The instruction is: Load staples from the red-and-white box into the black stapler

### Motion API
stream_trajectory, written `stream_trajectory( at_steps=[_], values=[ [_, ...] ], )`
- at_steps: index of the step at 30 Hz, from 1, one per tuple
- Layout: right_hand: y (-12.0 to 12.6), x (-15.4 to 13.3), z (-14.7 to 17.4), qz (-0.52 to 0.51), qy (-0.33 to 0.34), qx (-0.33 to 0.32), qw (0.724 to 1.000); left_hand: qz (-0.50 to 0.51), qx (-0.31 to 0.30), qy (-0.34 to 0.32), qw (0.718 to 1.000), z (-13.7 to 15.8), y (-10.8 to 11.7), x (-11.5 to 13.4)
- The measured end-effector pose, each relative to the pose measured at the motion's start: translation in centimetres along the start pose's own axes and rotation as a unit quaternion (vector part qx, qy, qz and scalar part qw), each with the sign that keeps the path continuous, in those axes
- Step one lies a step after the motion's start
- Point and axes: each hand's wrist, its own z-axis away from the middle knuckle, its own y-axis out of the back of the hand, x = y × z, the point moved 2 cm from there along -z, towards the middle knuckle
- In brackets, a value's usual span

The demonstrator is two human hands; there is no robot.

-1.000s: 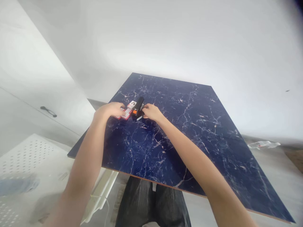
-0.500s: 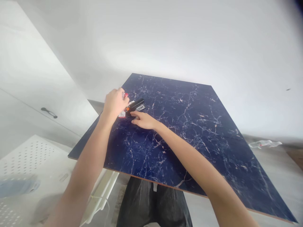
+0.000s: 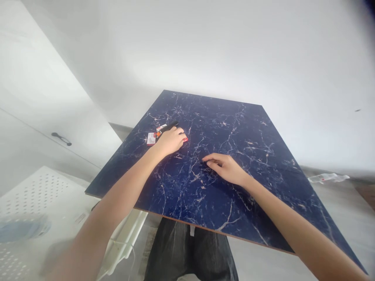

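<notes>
My left hand (image 3: 172,141) is closed over the dark blue marbled tabletop (image 3: 234,132), just right of a small pile. A small red item (image 3: 185,139) shows at its fingertips; its kind is unclear. In the pile lie a black flat pack (image 3: 173,125) with an orange patch (image 3: 158,134), partly hidden by my left hand, and two white-and-red cards or small boxes, one card (image 3: 151,138) in front and another card (image 3: 161,127) behind. My right hand (image 3: 224,166) hovers low over the table's middle, thumb and forefinger pinched together; a dark spot at the fingertips cannot be made out.
A white wall (image 3: 219,50) stands behind the table. At the left are a white cabinet door with a dark handle (image 3: 61,139) and a white perforated surface (image 3: 43,191). A clear plastic item (image 3: 329,178) lies beyond the table's right edge.
My left hand has moved right and nearer, carrying the red item away from the cards. My right hand has left the black pack and moved right, toward the table's middle.
</notes>
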Motion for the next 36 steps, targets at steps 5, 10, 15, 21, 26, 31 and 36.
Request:
stream_trajectory(
  at_steps=[5,10,15,21,26,31,36],
  values=[
    [2.8,1.7,2.9,0.027,-0.023,0.076,0.996,-0.056,0.021,0.09,0.994,-0.4,-0.2,2.0],
    [3.1,1.7,4.4,0.125,0.015,0.131,0.983,0.007,0.088,0.018,0.996,-0.9,-1.3,6.2],
    [2.2,1.2,4.5,0.183,0.083,0.093,0.975,0.053,0.044,0.043,0.997,-1.2,-2.9,4.5],
    [1.4,0.9,4.5,0.179,0.075,0.044,0.98,0.091,-0.01,0.114,0.989,-1.3,-3.8,0.8],
    [1.3,1.0,4.5,0.189,0.076,0.041,0.978,0.095,-0.011,0.13,0.987,-1.3,-3.8,0.2],
    [1.2,0.8,4.5,0.193,0.084,0.04,0.977,0.065,0.041,0.108,0.991,-1.3,-1.9,1.9],
    [0.7,1.2,4.8,0.233,0.041,0.056,0.97,0.154,0.021,-0.039,0.987,-0.9,-1.0,9.1]
  ],
)
